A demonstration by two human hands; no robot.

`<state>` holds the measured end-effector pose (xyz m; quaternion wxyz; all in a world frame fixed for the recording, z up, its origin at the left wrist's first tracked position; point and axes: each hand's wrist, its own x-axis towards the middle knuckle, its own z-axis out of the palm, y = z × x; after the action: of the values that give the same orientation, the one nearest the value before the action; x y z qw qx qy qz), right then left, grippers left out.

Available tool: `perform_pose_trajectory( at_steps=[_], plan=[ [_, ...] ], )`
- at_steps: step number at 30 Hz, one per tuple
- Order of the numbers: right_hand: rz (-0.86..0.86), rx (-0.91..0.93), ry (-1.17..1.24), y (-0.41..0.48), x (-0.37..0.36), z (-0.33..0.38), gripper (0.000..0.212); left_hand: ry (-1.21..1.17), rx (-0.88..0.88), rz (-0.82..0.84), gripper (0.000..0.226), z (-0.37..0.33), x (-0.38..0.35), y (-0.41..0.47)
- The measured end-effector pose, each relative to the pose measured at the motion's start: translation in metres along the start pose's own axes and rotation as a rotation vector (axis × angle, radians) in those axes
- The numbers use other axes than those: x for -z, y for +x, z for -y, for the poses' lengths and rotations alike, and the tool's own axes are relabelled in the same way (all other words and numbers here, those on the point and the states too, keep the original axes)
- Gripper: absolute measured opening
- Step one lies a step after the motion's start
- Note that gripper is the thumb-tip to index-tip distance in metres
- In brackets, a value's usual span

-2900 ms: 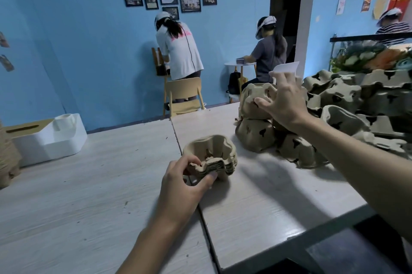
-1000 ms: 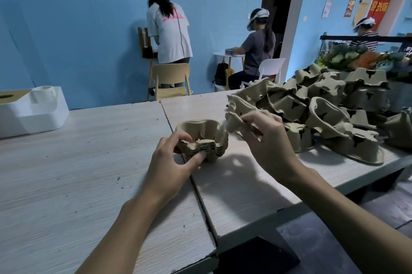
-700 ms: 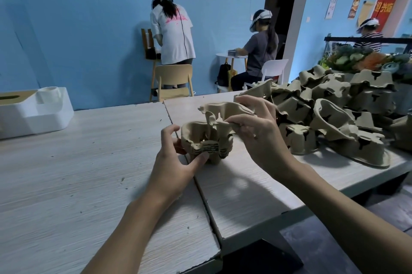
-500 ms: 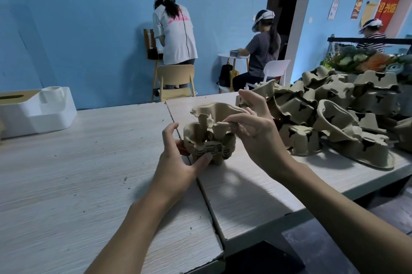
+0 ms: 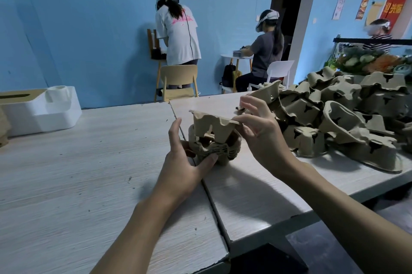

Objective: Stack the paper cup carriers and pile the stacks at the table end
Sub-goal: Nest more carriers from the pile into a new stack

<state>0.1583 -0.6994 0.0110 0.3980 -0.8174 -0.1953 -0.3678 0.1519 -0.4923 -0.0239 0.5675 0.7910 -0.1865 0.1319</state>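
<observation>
A small stack of brown paper cup carriers point(image 5: 219, 151) stands on the pale wooden table point(image 5: 89, 173) near the seam between two tabletops. My left hand point(image 5: 185, 162) grips the stack's near left side, thumb at the front. My right hand point(image 5: 256, 133) pinches the rim of a single carrier point(image 5: 211, 126) and holds it upright, just above the stack with its cups dipping into it. A loose heap of carriers point(image 5: 345, 117) lies on the right part of the table.
A white tissue box with a paper roll point(image 5: 40, 108) sits at the table's far left. Beyond the table stand a wooden chair point(image 5: 178, 81) and a white chair point(image 5: 279, 70), with three people at the back. The table's near edge drops off to the right.
My right hand took one carrier from the heap, carried it left and turned it upright over the stack. My left hand kept hold of the stack. The camera shifted slightly.
</observation>
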Motion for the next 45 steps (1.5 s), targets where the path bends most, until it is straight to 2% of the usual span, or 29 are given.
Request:
perform_pose_trajectory(
  at_steps=[7,12,22,25,28,30,34,39,42,45],
  plan=[
    [0.023,0.051,-0.103,0.006,0.001,0.001,0.036,-0.002,-0.008,-0.004,0.106,0.0,0.001,-0.001],
    [0.002,0.077,-0.152,0.004,0.003,-0.008,0.031,0.015,-0.013,0.003,0.102,-0.002,0.001,-0.002],
    [0.184,0.105,-0.261,0.006,0.014,-0.01,0.027,0.022,-0.026,0.023,0.099,-0.002,0.002,-0.002],
    [0.235,0.113,-0.311,0.003,0.012,-0.013,0.041,0.025,-0.023,0.038,0.099,0.0,0.002,-0.002],
    [0.32,0.038,-0.317,-0.001,0.009,-0.011,0.073,0.038,-0.042,0.039,0.092,0.002,0.003,-0.002],
    [0.283,-0.037,-0.295,-0.002,0.011,-0.014,0.072,0.054,-0.049,0.048,0.082,0.002,0.004,-0.002],
    [0.16,-0.078,-0.327,0.001,0.02,-0.021,0.048,0.103,-0.074,0.044,0.052,0.008,0.004,0.0],
    [0.13,-0.094,-0.577,0.029,0.028,-0.039,0.038,0.111,-0.071,0.02,0.047,0.009,0.004,0.001],
    [0.139,-0.092,-0.653,0.052,0.027,-0.047,0.047,0.107,-0.067,0.015,0.048,0.009,0.004,0.001],
    [0.085,-0.18,-0.631,0.075,0.027,-0.051,0.058,0.101,-0.074,0.014,0.047,0.009,0.004,0.002]
  ],
)
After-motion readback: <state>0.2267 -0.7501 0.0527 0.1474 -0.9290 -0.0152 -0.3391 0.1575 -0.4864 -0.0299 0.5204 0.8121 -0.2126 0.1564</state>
